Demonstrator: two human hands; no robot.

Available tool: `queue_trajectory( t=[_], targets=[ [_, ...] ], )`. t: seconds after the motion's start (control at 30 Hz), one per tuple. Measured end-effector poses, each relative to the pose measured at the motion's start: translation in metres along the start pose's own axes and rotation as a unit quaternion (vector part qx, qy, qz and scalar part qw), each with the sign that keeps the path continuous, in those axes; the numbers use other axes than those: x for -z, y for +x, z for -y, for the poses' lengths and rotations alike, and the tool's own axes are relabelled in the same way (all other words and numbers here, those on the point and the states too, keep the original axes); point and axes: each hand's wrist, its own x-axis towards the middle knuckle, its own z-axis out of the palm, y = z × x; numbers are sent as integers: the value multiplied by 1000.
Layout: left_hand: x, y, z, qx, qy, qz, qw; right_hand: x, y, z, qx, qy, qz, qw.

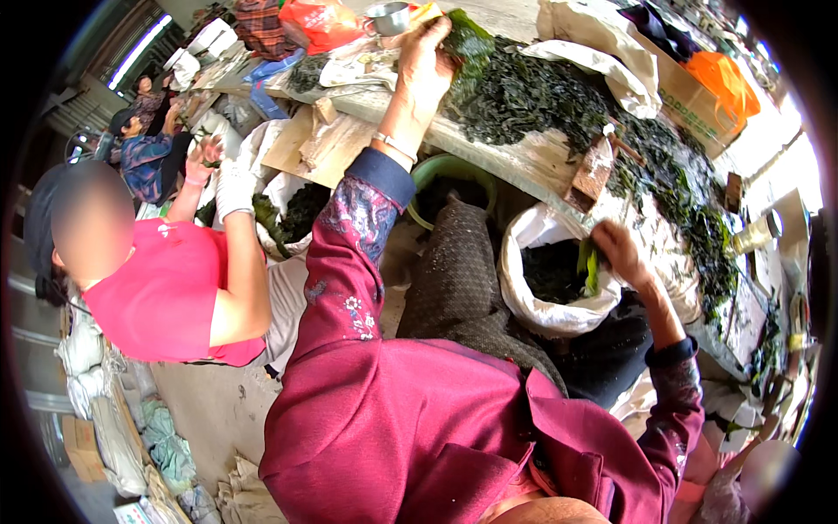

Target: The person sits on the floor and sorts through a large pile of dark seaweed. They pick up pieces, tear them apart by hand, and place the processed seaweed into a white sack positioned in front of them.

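My left hand is raised over the table's far side, gripping a broad dark-green seaweed frond. Lower right, my right hand pinches a bright green seaweed strip that hangs over the mouth of a white woven sack. Dark seaweed lies inside that sack, which stands against the table edge. Between my hands, a heap of wet seaweed spreads along the worktable. A wooden block with a metal piece sits at the table's edge, just beyond my right hand.
A green tub stands under the table. To my left, a co-worker in a pink shirt handles seaweed beside another sack. A metal cup, a red bag, a cardboard box and an orange bag line the far side.
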Motion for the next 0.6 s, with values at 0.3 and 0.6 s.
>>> queue_trajectory(
  t=[0.3, 0.6],
  targets=[
    [4, -73, 14, 111, 35, -85, 990, -5, 109, 149, 223, -68, -104, 967],
    [-10, -107, 44, 88, 176, -33, 980, -16, 101, 109, 237, 167, -116, 950]
  ],
)
